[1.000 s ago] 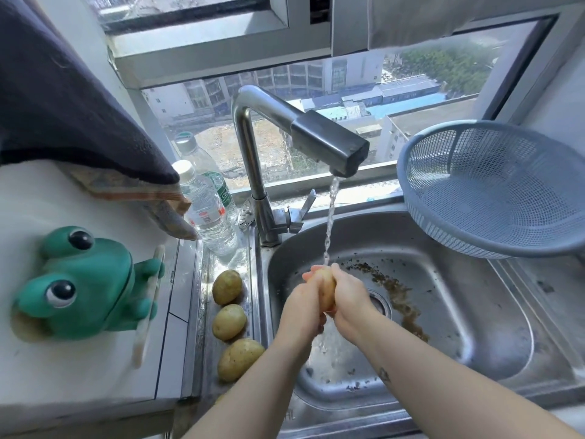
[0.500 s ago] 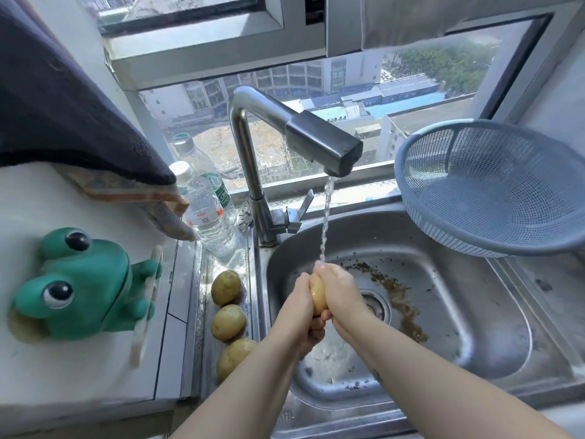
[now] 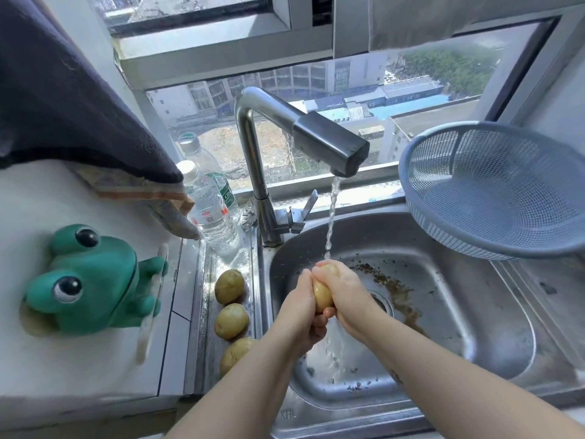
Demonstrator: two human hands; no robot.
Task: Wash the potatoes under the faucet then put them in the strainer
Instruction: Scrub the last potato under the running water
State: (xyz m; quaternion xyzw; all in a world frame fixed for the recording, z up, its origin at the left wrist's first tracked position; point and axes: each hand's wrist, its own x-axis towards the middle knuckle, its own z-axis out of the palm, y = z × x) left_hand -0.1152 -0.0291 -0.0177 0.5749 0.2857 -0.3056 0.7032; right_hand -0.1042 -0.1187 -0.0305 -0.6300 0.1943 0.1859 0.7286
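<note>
Over the steel sink (image 3: 474,315), my left hand (image 3: 300,307) and my right hand (image 3: 346,294) both grip one yellow potato (image 3: 323,294), held upright between them. Water runs from the faucet (image 3: 329,142) onto its top. Three more potatoes lie in a row on the ledge left of the sink: one at the back (image 3: 229,286), one in the middle (image 3: 231,320), one at the front (image 3: 237,353) partly behind my left forearm. The blue-grey strainer (image 3: 493,188) sits tilted at the sink's right back corner, with nothing visible in it.
Brown dirt lies around the drain (image 3: 384,304). Two plastic water bottles (image 3: 210,213) stand left of the faucet base. A green frog toy (image 3: 91,280) sits on the white counter at left. A dark cloth (image 3: 63,90) hangs over the counter's upper left.
Both hands have turned the potato from lying across to standing upright under the stream. The other potatoes and the strainer have not moved.
</note>
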